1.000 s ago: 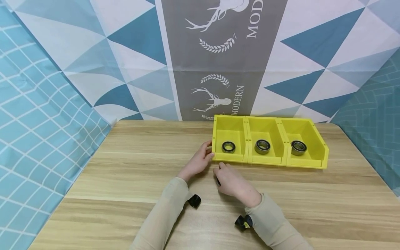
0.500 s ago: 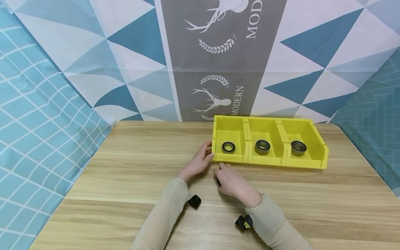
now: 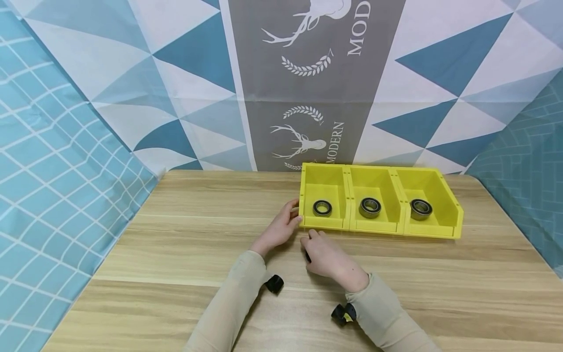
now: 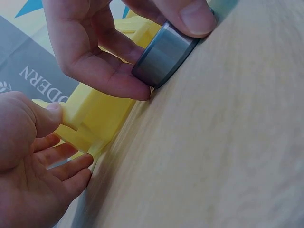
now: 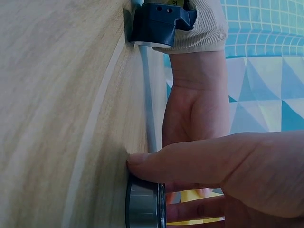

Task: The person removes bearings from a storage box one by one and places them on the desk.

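Note:
My left hand point(image 3: 278, 230) holds the left end of the yellow three-compartment bin point(image 3: 325, 223), its thumb at the front corner and its fingers along the outer side. In front of that corner, my right hand point(image 3: 327, 256) pinches a ball bearing point(image 4: 164, 57) between thumb and fingers. The bearing stands on edge at the wooden tabletop, mostly covered by the hand in the head view. One bearing lies in each compartment: a thinner ring point(image 3: 316, 209) on the left, a thicker bearing point(image 3: 370, 215) in the middle and another thick bearing point(image 3: 421, 215) on the right.
The wooden table point(image 3: 184, 210) runs back to a patterned cloth wall point(image 3: 198, 73), with the bin near its rear right. Blue cloth point(image 3: 53, 171) hangs at the left side. Black wrist cameras, one left point(image 3: 274, 284) and one right point(image 3: 343, 314), stick out from the sleeves.

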### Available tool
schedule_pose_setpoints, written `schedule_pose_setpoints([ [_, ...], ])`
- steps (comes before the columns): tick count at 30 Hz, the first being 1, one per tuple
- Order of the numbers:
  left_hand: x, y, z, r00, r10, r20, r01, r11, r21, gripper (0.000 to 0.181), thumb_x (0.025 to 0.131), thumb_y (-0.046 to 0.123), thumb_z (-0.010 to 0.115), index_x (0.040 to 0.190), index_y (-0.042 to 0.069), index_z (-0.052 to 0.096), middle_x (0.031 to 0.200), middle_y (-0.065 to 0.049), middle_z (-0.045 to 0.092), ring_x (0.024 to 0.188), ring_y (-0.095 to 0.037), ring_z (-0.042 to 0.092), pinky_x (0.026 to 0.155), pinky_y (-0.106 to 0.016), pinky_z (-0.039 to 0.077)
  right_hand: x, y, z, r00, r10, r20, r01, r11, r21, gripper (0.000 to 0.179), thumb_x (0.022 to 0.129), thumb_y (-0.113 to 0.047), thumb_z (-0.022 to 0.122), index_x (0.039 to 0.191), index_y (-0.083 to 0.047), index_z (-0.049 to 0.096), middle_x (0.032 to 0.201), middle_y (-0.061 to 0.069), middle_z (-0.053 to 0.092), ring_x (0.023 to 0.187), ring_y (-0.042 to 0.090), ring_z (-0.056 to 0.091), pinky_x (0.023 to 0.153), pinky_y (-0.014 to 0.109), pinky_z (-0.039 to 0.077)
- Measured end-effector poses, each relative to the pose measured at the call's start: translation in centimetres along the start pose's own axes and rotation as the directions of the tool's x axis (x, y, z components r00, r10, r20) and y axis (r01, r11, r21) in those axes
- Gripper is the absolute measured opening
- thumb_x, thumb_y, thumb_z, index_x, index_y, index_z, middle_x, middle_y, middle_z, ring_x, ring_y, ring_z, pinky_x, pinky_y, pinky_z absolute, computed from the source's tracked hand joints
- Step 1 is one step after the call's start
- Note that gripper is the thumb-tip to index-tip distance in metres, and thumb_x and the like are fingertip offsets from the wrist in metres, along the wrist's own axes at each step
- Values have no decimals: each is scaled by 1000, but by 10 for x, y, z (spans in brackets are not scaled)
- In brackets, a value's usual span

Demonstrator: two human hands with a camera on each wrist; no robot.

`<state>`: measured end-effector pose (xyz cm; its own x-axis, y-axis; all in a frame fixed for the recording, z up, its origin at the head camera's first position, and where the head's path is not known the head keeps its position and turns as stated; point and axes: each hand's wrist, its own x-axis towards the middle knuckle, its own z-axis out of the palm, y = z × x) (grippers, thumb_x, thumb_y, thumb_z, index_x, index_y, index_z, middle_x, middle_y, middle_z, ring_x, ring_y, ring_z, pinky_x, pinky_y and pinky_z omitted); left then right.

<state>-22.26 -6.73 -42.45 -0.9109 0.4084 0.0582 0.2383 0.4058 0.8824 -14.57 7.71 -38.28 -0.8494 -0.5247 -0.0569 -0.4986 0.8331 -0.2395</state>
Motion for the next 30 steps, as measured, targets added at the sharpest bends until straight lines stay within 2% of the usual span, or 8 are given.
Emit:
schedule_pose_setpoints([
  [17, -1, 0, 1, 1000, 17, 0, -17, 1000, 13, 50, 97, 15, 41, 142, 5, 21, 146, -14, 28, 128, -26, 39, 107, -38, 31, 2, 2, 2, 1000, 12, 20, -12, 1000, 12, 32, 70, -18, 75, 94, -4, 58, 88, 9, 48, 81, 25, 47, 69, 37, 44],
  [24, -1, 2, 2, 1000, -12, 6, 12, 999, 42, 52, 97, 16, 40, 143, 5, 18, 146, -13, 28, 128, -24, 39, 107, -35, 32, 1, 4, 1, 999, 25, 32, -26, 999, 37, 28, 73, -23, 73, 89, -6, 58, 87, 7, 47, 81, 24, 46, 69, 36, 43],
  [30, 0, 2, 1, 1000, -18, -2, 18, 999, 36, 52, 98, 15, 40, 143, 5, 18, 147, -12, 26, 128, -24, 39, 106, -35, 33, 3, 4, 1, 1000, 29, 13, -29, 999, 43, 19, 79, -22, 68, 81, -8, 56, 84, 7, 47, 80, 23, 46, 69, 36, 43],
])
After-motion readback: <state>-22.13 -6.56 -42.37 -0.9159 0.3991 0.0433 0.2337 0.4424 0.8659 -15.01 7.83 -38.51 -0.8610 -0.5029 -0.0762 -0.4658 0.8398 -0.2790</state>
